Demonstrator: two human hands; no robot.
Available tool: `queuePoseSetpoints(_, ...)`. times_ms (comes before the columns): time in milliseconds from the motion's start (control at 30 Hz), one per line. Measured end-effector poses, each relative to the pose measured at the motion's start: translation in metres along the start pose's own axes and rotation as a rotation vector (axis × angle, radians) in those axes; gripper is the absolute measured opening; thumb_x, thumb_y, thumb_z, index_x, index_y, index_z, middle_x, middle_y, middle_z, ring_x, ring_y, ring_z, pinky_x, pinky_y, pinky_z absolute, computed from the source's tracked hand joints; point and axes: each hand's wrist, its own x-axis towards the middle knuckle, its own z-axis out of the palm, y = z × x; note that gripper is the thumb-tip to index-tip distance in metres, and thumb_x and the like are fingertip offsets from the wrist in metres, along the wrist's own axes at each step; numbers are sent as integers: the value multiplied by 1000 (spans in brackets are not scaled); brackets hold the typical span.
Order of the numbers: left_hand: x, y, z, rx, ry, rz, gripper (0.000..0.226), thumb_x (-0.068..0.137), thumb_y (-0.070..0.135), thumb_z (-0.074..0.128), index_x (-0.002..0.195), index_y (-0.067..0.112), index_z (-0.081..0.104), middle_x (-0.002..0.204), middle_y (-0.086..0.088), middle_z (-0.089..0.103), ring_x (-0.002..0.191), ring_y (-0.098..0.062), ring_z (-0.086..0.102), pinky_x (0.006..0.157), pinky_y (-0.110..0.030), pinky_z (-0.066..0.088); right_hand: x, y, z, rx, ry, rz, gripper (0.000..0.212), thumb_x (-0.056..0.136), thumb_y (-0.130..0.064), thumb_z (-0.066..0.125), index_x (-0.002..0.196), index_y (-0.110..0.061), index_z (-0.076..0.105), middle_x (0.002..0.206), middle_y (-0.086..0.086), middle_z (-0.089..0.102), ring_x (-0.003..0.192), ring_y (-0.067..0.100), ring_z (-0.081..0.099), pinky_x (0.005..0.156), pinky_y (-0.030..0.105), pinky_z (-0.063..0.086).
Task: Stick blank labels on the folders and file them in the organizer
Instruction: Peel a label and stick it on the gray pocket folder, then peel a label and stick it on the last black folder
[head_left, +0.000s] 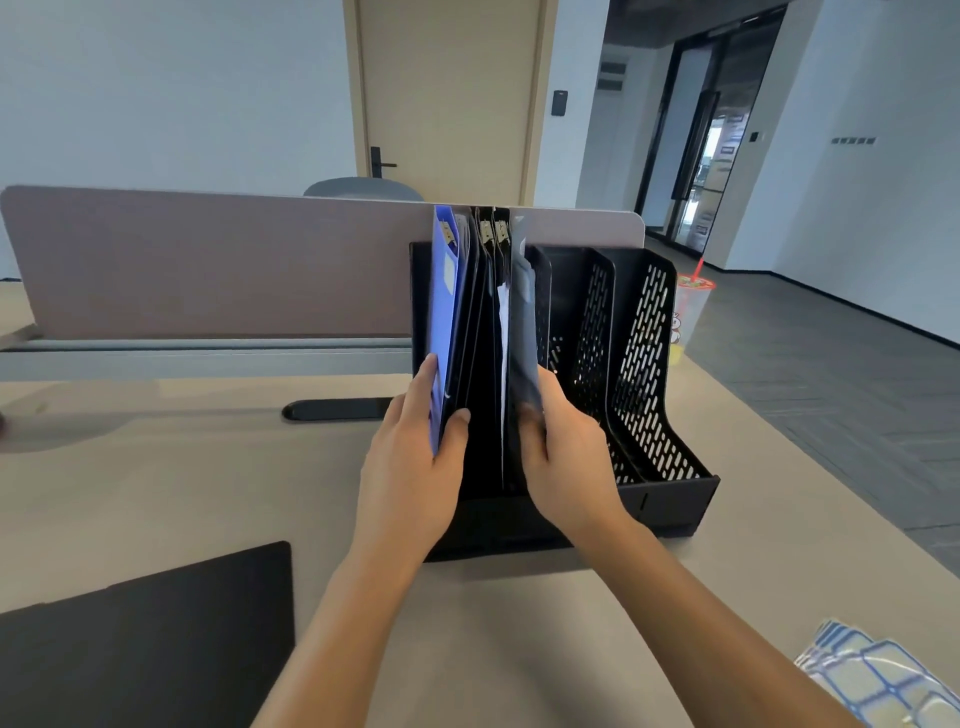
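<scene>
Black mesh organizer (649, 395), leftmost slot holding upright folders (480, 322), left hand (415, 462) pinching blue folder (444, 312), right hand (563, 452) gripping grey folder (521, 332), other slots bare

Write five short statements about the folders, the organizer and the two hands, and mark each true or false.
1. The folders stand in the leftmost section of the black organizer. True.
2. The left hand holds the blue folder. True.
3. The organizer's right-hand sections are packed with folders. False: they hold no folders.
4. The right hand rests flat on the desk. False: it has a grip on a dark folder in the organizer.
5. Sheets of blue-edged labels lie on the desk at the lower right. True.
</scene>
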Motion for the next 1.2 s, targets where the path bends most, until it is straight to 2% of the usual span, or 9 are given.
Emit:
queuePoseSetpoints(167, -2, 1, -1, 1, -25, -8, 65, 103, 39, 52, 159, 43, 18, 141, 8, 55, 123, -13, 55, 97, -35, 52, -4, -6, 3, -9, -77, 40, 61, 110, -11, 46, 162, -36, 28, 89, -23, 63, 66, -2, 64, 59, 11, 44)
queuePoseSetpoints(267, -6, 4, 0, -8, -23, -34, 64, 104, 37, 52, 159, 40, 20, 146, 7, 52, 128, -13, 54, 101, -36, 51, -3, 0, 4, -15, -101, 104, 63, 109, -9, 46, 164, -31, 23, 85, -5, 70, 65, 11, 67, 59, 31, 56)
queuePoseSetpoints(467, -12, 7, -4, 12, -62, -76, 64, 104, 35, 53, 159, 38, 21, 142, 4, 54, 123, -17, 58, 97, -34, 51, -5, -11, 3, -10, -108, 113, 71, 108, -9, 48, 166, -34, 15, 90, -5, 72, 66, 12, 67, 59, 32, 57)
queuePoseSetpoints(567, -18, 10, -15, 36, -81, -91, 64, 104, 35, 54, 159, 35, 22, 146, 3, 53, 128, -18, 55, 97, -30, 44, -11, -8, 0, -21, -96, 162, 71, 108, -14, 50, 166, -37, 16, 101, -6, 72, 76, 12, 70, 68, 41, 62)
queuePoseSetpoints(633, -26, 13, -25, 54, -84, -105, 64, 103, 37, 56, 159, 32, 24, 149, 2, 50, 132, -19, 53, 101, -31, 43, -19, -14, -5, -43, -107, 173, 71, 108, -17, 53, 166, -38, 16, 122, -7, 70, 97, 11, 71, 85, 41, 64)
queuePoseSetpoints(733, -47, 18, -42, 79, -92, -105, 64, 102, 41, 56, 158, 30, 27, 151, 2, 48, 135, -18, 50, 105, -34, 42, -42, -33, -17, -115, -142, 180, 70, 109, -24, 56, 168, -31, 19, 148, -4, 58, 127, 16, 61, 107, 29, 48)
queuePoseSetpoints(833, -80, 23, -65, 115, -111, -120, 62, 102, 44, 55, 157, 29, 30, 152, 1, 46, 138, -17, 47, 103, -31, 38, -76, -56, -28, -161, -145, 159, 66, 109, -28, 55, 167, -24, 24, 161, -1, 47, 147, 19, 45, 116, 35, 40)
queuePoseSetpoints(1000, -149, 29, -115, 246, -117, -183, 56, 101, 47, 53, 152, 28, 39, 150, 0, 46, 137, -21, 43, 101, -34, 37, -143, -102, -22, -130, -276, 134, 57, 109, -31, 53, 163, -24, 34, 164, -3, 43, 152, 20, 39, 120, 40, 37)
queuePoseSetpoints(1200, -225, -1, -188, 573, -118, -341, 59, 100, 53, 50, 151, 26, 40, 154, -7, 41, 146, -29, 32, 117, -54, 33, -217, -156, 31, -156, -551, 40, 54, 110, -42, 51, 161, -27, 37, 165, -2, 44, 151, 20, 42, 123, 38, 35)
